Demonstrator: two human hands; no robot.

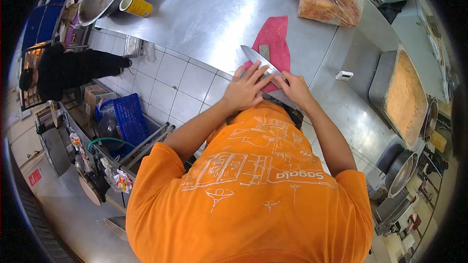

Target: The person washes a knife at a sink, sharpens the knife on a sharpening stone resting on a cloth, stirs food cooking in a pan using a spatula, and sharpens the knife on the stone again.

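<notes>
Right hand [294,90] partly hiding knife [258,57], grey block [264,50] partly covered

With arms [196,129] bent, the left hand [247,85] is splayed, the right hand [295,90] curled.

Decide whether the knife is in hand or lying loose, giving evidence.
The knife is in hand: the right hand grips it near the handle end, while the left hand touches its blade.
</notes>
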